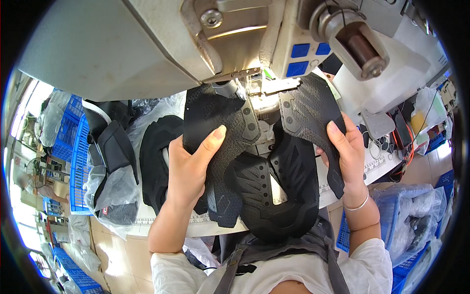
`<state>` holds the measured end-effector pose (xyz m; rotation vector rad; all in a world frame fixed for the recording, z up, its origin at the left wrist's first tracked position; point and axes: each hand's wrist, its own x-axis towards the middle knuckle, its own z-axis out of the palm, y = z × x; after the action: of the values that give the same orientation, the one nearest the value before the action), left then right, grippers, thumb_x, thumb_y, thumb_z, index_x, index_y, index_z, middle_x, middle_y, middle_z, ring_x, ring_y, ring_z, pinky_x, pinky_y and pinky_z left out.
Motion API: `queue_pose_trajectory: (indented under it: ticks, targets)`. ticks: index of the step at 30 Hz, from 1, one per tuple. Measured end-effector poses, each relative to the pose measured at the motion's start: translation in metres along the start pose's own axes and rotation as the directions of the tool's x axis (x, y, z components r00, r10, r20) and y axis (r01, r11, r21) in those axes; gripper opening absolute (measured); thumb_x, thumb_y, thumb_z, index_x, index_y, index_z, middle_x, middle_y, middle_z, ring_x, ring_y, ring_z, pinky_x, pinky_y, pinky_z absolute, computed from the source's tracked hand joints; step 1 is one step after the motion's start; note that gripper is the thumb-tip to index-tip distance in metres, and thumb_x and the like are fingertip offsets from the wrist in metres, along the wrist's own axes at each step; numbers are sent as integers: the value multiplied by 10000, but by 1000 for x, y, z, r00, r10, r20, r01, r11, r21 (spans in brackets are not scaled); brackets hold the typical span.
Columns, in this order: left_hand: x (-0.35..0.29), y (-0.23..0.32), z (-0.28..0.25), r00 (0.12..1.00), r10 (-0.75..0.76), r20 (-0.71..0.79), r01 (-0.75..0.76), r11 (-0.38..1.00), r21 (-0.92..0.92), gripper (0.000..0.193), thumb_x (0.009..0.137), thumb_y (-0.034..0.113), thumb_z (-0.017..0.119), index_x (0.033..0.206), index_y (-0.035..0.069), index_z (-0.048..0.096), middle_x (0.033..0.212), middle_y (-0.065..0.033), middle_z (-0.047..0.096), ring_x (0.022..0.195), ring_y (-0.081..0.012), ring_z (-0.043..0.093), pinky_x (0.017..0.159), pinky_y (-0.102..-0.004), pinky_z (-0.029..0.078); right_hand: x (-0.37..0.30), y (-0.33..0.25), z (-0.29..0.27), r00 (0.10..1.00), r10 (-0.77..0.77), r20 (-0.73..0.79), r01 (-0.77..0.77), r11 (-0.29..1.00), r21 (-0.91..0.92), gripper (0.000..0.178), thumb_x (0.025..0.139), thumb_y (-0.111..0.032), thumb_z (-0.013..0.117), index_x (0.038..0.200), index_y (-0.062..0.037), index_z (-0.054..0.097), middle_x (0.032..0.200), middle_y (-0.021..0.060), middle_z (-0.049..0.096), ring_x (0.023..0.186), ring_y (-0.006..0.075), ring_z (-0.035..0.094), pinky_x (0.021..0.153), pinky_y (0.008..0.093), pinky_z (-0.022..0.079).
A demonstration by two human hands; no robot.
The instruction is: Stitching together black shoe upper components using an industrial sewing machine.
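A black textured shoe upper piece (pixel 205 115) is pinched in my left hand (pixel 193 164), thumb on top and fingers underneath. My right hand (pixel 346 147) grips a matching black shoe upper piece (pixel 313 105) by its outer edge, thumb on top. Each has a smooth strip with eyelet dots along its inner side. I cannot tell whether the two are joined under the machine head. Below them, a black shoe upper (pixel 279 220) with rows of eyelets lies at the table's near edge. Above stands the sewing machine (pixel 230 49), its lit needle area partly hidden.
More black upper parts (pixel 159 161) lie left of my left hand. Beyond are black pieces (pixel 115 147) in plastic and a blue crate (pixel 78 157). A thread spool (pixel 360 46) hangs at upper right. Bagged goods (pixel 416 215) fill a blue crate at right. Cables (pixel 404 147) lie on the table.
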<state>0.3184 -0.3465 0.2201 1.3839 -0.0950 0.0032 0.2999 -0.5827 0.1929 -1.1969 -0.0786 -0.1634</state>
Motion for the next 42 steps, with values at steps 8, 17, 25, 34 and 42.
queue_pose_trajectory:
  ticks: [8,17,25,34,42]
  targets:
    - [12,8,-4,999,-31,19,30,999,23,234,824,119,610,956,-71,579,886,-89,622,744,-115,590,677,-243,486,15,5,-1,1000,-4,13,4,1000,23,298,879,-170,516,1093,37,493,869,80,605,654,90,580,564,207,484]
    - [24,15,-7,999,-31,36,31,1000,0,250,807,103,623,965,-81,564,879,-106,617,730,-140,602,653,-254,504,31,8,-6,999,0,46,-3,998,66,281,880,-179,518,1091,6,499,808,43,604,573,63,574,464,149,422]
    - [32,16,-8,997,-17,73,21,998,-59,287,803,104,629,996,-90,542,890,-114,613,729,-150,608,651,-258,512,36,5,-5,995,34,96,-41,996,78,284,882,-172,516,1101,8,499,816,37,602,579,63,569,477,153,430]
    - [64,21,-29,996,79,33,-81,995,56,270,782,122,581,1019,-6,571,976,-72,588,926,-158,539,828,-294,412,57,-1,-14,961,145,234,-162,985,53,290,868,-219,533,1034,18,507,752,55,576,459,29,465,401,136,348]
    - [91,13,-85,964,259,-60,-228,922,314,363,798,61,565,1151,-7,515,1088,-60,567,969,-142,528,876,-263,389,114,18,4,968,90,235,-117,988,105,303,894,-153,458,1151,8,475,914,75,585,695,98,558,549,234,448]
